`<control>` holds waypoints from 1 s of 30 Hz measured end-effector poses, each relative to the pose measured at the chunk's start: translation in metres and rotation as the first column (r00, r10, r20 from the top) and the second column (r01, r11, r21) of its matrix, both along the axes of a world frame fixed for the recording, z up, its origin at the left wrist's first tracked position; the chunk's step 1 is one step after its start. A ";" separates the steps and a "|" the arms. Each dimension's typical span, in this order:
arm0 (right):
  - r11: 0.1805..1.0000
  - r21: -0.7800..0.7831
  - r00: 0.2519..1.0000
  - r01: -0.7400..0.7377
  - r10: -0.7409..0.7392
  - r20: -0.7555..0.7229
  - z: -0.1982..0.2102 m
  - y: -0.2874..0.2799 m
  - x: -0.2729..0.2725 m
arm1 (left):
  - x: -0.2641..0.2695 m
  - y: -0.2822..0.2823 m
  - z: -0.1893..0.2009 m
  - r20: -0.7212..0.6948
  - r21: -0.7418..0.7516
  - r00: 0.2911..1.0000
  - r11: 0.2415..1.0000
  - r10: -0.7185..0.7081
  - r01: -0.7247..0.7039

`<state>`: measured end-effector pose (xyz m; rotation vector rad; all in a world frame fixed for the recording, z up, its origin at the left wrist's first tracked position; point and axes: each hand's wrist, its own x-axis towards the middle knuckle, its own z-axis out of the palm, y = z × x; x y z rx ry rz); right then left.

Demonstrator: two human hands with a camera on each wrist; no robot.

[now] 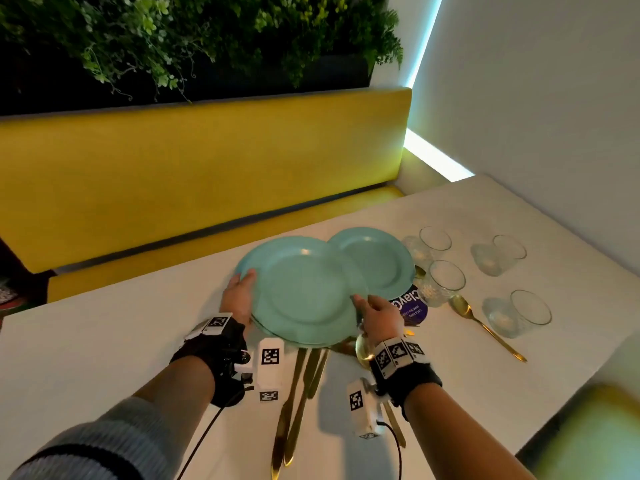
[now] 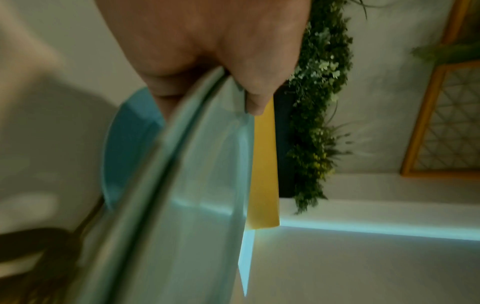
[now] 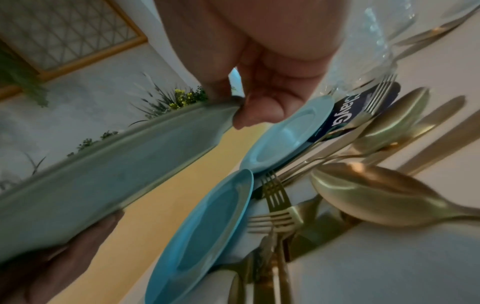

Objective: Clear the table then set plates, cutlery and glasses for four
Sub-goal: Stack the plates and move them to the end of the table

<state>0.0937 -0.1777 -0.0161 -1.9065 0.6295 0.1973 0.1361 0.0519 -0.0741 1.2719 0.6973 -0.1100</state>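
Observation:
I hold a small stack of pale teal plates (image 1: 301, 289) lifted above the white table (image 1: 104, 358). My left hand (image 1: 242, 289) grips its left rim, thumb on top (image 2: 249, 88), fingers underneath. My right hand (image 1: 372, 311) pinches the right rim (image 3: 228, 111). The left wrist view shows two plate edges (image 2: 166, 164) in the stack. Another teal plate (image 1: 381, 258) lies behind to the right, and one more blue plate (image 3: 215, 230) lies on the table under the stack. Gold knives (image 1: 294, 403), forks (image 3: 275, 205) and spoons (image 3: 376, 193) lie scattered beneath. Several clear glasses (image 1: 445, 278) stand to the right.
A dark blue printed card (image 1: 412, 308) lies beside the rear plate. A gold spoon (image 1: 485, 327) lies among the glasses. A yellow bench (image 1: 194, 174) runs along the table's far side, with plants (image 1: 207, 36) above it. A white wall (image 1: 554, 116) borders the right.

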 end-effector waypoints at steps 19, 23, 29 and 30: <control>0.968 -0.240 0.942 -0.079 -0.006 -0.336 -0.048 0.077 0.088 | 0.009 0.080 0.031 0.039 -0.028 0.929 0.930 0.368 -0.367; 0.961 -0.221 0.959 -0.168 0.107 -0.264 -0.050 0.076 0.095 | 0.009 0.086 0.028 0.030 -0.032 0.930 0.931 0.365 -0.364; 0.969 -0.182 0.986 -0.165 0.160 -0.044 -0.014 0.077 0.109 | 0.010 0.090 0.035 0.051 -0.090 0.921 0.920 0.386 -0.380; 0.965 -0.209 0.988 -0.156 0.156 -0.015 -0.006 0.074 0.111 | 0.010 0.091 0.036 0.040 -0.089 0.921 0.919 0.388 -0.384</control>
